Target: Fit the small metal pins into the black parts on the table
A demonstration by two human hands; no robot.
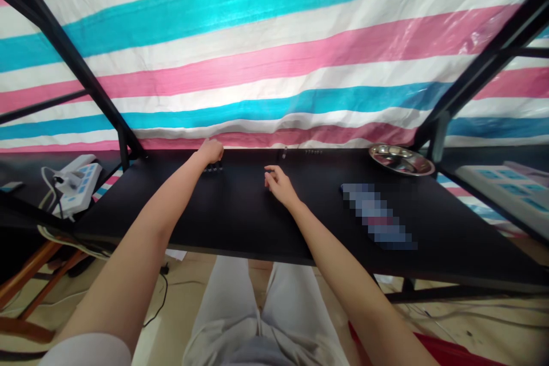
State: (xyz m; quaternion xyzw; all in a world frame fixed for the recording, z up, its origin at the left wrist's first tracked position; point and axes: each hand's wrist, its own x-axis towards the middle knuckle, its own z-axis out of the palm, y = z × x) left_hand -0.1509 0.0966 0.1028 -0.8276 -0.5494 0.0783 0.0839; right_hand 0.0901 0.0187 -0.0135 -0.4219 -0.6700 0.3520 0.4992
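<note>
At the far left part of the black table, my left hand is bent down with its fingers curled, mostly hidden behind the back of the hand. Just below it lies a short row of small dark pieces with shiny ends; whether the fingers touch them, I cannot tell. My right hand hovers over or rests on the middle of the table, its fingers bent toward the thumb. Something small and dark may sit at its fingertips, too small to name. Behind it stands a small shiny piece.
Several tiny pieces lie along the back edge. A round metal plate is at the back right, with a pixelated flat object nearer me. Black frame posts rise at both sides; power strips lie beyond the left one.
</note>
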